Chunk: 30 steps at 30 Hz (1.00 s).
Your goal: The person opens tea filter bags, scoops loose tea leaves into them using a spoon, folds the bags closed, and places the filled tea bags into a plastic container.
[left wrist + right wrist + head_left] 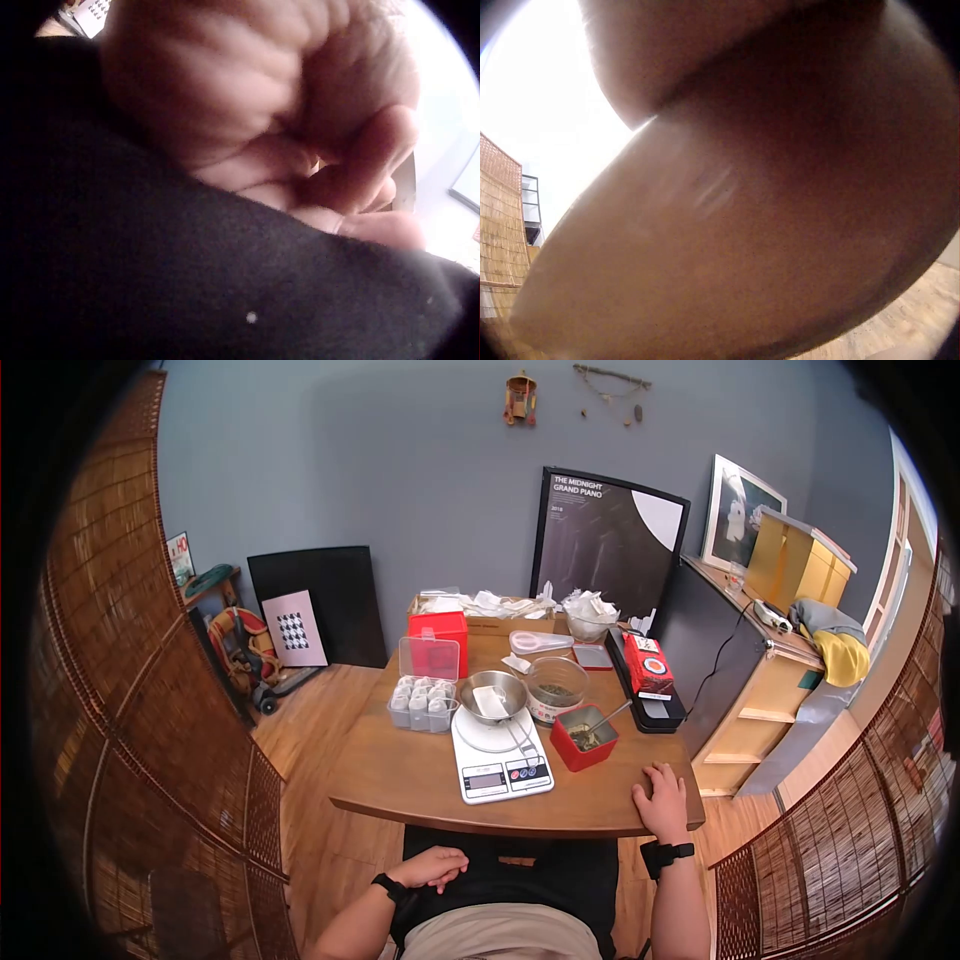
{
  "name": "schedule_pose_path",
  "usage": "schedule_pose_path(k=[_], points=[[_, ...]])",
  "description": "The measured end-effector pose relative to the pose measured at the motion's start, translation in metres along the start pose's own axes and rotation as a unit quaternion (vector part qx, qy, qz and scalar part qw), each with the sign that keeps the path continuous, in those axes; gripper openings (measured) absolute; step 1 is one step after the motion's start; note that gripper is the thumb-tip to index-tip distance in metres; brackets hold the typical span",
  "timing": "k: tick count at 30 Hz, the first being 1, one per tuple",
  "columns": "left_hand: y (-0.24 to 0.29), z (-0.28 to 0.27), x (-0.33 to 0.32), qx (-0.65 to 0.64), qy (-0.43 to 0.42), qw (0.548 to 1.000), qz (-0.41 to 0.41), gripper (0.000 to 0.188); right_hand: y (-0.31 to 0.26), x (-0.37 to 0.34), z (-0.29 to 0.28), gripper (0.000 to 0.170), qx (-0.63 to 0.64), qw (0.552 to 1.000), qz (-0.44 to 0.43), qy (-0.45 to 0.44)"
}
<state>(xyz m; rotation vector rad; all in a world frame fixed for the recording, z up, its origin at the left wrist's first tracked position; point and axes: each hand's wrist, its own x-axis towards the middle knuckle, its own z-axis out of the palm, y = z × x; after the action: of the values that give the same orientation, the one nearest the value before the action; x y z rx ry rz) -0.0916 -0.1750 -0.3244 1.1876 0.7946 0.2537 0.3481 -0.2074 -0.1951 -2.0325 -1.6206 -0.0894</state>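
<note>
My left hand (pixel 430 868) rests on the dark-clothed lap below the table edge, its fingers loosely curled around nothing. In the left wrist view the palm (pixel 217 75) lies against dark cloth (pixel 150 262). My right hand (pixel 662 803) lies at the table's front right corner with spread fingers, holding nothing. Nearest to it is a red square tin (pixel 572 756) of dried leaves with a spoon (pixel 612 714) in it. To the left sits a white kitchen scale (pixel 478 757), bearing a steel bowl (pixel 478 682) with a white packet (pixel 491 702) inside. The right wrist view is mostly skin and table underside or edge, blurred.
A clear bowl (pixel 556 711) of dried leaves stands behind the tin. Left of the scale are a lidded clear box (pixel 420 720) of white pouches and a red box (pixel 438 645). A black device (pixel 660 712) with a red packet (pixel 651 665) sits at the right edge.
</note>
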Motion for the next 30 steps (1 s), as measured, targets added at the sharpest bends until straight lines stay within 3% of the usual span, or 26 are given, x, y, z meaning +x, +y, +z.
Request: schedule_pose_path(k=[30], points=[[-0.0016, -0.0031, 0.0009, -0.011, 0.004, 1.0, 0.01, 0.028, -0.0006, -0.0031, -0.0013, 0.043, 0.007, 1.0, -0.014, 0.002]])
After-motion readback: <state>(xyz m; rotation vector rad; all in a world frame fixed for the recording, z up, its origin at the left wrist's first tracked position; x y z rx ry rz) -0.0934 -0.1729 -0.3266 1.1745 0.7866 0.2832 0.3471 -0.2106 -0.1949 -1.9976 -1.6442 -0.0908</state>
